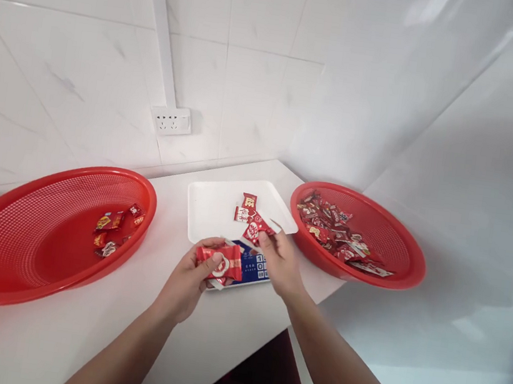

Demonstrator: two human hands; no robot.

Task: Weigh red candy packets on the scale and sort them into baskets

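My left hand (188, 277) is closed around red wrapped candies (227, 264), with the thumb pressing on the top packet. Between the fingers of my right hand (280, 259) is a red and white candy packet (257, 228), held just above the tray. A dark blue printed card (251, 268) lies under both hands, partly covered by them. Behind them a white tray (205, 204) holds a red packet (249, 201) and a red and white packet (241, 214), lying against each other.
A red perforated basket (12, 210) with several candies stands on the left of the white table (137, 308). Another red basket (392, 235), holding many wrapped candies, sits at the right table edge. A power socket (171, 121) is on the tiled wall behind.
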